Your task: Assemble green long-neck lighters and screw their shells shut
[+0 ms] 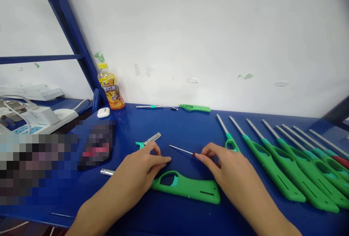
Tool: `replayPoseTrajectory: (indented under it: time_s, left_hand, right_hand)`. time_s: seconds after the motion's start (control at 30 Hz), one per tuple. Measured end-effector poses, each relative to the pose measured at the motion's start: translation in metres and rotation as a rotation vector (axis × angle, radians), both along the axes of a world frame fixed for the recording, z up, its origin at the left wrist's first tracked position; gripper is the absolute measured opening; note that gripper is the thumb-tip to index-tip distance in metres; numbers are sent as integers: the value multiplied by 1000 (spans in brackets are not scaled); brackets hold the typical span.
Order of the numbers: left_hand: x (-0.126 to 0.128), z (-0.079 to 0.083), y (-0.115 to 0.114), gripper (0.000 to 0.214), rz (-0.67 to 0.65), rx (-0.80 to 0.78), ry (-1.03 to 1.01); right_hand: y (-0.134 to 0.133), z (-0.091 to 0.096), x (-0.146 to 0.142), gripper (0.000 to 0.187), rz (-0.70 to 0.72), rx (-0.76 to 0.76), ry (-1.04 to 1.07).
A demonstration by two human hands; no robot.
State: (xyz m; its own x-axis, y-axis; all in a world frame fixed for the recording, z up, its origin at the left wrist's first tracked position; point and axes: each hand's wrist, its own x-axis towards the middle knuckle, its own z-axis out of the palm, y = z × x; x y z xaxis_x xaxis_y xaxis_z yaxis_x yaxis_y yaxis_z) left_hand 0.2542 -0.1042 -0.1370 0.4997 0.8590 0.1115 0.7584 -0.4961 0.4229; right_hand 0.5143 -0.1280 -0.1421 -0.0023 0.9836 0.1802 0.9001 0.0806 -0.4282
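left hand point(136, 172) lies open-fingered across the green lighter point(191, 188), likely steadying it; right hand point(227, 167) pinches the thin rod point(181, 150), tip toward 10 o'clock; row of lighters point(272, 170) at 3 o'clock

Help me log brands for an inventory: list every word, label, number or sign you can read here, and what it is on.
"冰红茶": large characters on the label of the bottle, as best they read.
Smaller print on that label: too small to read.
Green lighter by the hands, row of lighters, thin rod pinched by the right hand: no text visible.
Power strip: nothing legible.
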Motion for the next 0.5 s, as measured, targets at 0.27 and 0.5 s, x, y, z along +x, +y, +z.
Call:
replayPoseTrajectory:
  time_s: [0.27,0.5]
  left_hand:
    - [0,2,5,21,24,-28,53]
    - [2,7,4,25,60,41,29]
  right_hand:
    - [-1,3,3,15,-18,-8,2]
    - [-9,21,15,21,-25,181,106]
